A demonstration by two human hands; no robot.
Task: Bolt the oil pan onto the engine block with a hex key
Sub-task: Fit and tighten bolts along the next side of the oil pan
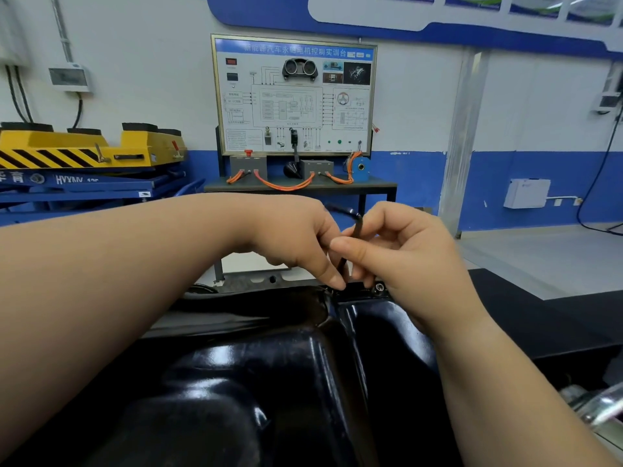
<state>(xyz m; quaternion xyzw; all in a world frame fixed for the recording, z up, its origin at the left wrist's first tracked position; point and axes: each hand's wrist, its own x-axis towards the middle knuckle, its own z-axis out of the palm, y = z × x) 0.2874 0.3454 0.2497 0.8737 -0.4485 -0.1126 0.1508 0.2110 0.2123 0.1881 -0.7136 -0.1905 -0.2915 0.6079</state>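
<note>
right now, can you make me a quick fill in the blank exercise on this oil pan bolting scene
1. The left hand and the right hand pinch the hex key, whose bend is at its ____ end.
2. Its long arm points down at the far rim of the glossy ____ oil pan.
3. A bolt head shows on that rim, just ____ of the hex key.
4. The cables on the bench behind are ____.
Missing words: top; black; right; orange.

Black oil pan [269,365] on engine block [247,281]
</note>
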